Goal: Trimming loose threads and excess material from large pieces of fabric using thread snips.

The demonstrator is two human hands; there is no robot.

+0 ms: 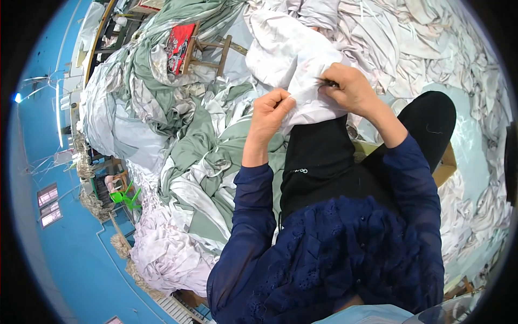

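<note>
A white cloth (302, 70) hangs over my knee and is drawn up between both hands. My left hand (270, 113) is closed, pinching the cloth's near edge between thumb and fingers. To the right, my right hand (349, 92) is closed too, its fingertips against the same cloth. A small dark pointed tool (328, 82) sticks out from between those fingers, and most of it is hidden, so its kind does not show. The cloth's lower edge rests against my black trousers (318, 162).
Green and white fabric (199, 146) lies in heaps on the left, pale fabric (394, 38) at the far right. A wooden stool (221, 54) with a red patterned cloth (179, 48) stands among the heaps. Further left are a green chair (127, 196) and a blue wall (70, 248).
</note>
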